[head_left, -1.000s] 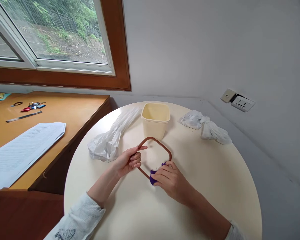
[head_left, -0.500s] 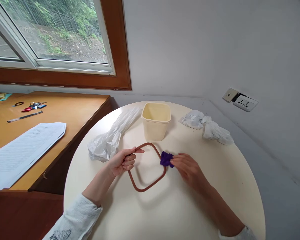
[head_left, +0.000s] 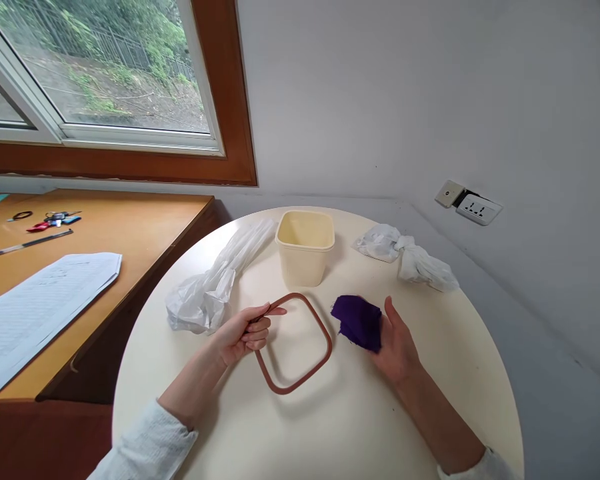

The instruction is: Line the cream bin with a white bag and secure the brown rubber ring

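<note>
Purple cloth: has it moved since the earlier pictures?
Yes. Judged against the cream tub, the purple cloth has moved rightward in the view, now apart from the brown frame.

1 tub [head_left: 304,265] on table [head_left: 300,437] behind frame [head_left: 283,390] and cloth [head_left: 359,323]

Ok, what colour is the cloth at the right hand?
Dark purple; the cloth shows best in the head view.

Two hands [head_left: 243,335] [head_left: 396,345], one frame [head_left: 281,390], one purple cloth [head_left: 359,323], one tub [head_left: 305,264]
</note>
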The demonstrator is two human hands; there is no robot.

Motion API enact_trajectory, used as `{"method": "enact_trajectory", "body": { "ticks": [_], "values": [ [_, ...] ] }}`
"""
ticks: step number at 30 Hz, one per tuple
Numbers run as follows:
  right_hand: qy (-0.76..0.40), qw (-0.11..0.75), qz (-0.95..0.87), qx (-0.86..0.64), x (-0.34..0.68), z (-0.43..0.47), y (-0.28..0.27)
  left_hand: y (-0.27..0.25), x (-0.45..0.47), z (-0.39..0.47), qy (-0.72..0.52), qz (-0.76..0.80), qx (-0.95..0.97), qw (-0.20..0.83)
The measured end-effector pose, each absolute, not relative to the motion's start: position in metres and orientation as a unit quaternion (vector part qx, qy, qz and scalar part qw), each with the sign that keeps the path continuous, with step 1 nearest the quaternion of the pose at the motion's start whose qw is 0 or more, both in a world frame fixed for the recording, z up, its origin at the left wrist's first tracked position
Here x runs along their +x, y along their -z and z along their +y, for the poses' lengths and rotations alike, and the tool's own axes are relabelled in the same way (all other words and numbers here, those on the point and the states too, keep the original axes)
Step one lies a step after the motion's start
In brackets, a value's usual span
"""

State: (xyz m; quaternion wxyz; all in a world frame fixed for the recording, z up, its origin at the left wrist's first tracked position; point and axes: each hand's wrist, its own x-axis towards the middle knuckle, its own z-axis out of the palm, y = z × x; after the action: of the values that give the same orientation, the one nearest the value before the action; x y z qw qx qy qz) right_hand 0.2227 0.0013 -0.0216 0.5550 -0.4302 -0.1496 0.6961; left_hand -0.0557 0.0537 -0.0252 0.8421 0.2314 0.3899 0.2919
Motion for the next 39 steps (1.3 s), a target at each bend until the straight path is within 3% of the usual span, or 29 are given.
{"method": "enact_trajectory", "body": {
  "ticks": [18, 26, 31, 35, 39],
  "values": [
    [-0.515, 0.464, -0.397, -0.601, 0.267, 0.008, 0.029, 0.03, -0.048, 0.049, -0.293, 0.409, 0.263, 0.823],
    [-0.231, 0.344, -0.455, -0.788, 0.319, 0.013, 0.04, 0.029, -0.044, 0.046, -0.327, 0.4, 0.269, 0.813],
    [-0.126, 0.258, -0.421, -0.86, 0.354, 0.006, 0.049, 0.03, -0.042, 0.045, -0.36, 0.385, 0.283, 0.801],
    [0.003, 0.252, -0.409, -0.877, 0.354, 0.002, 0.047, 0.034, -0.041, 0.045, -0.381, 0.375, 0.293, 0.793],
    [0.13, 0.303, -0.439, -0.836, 0.329, 0.006, 0.041, 0.036, -0.041, 0.046, -0.408, 0.377, 0.275, 0.785]
  ]
}}
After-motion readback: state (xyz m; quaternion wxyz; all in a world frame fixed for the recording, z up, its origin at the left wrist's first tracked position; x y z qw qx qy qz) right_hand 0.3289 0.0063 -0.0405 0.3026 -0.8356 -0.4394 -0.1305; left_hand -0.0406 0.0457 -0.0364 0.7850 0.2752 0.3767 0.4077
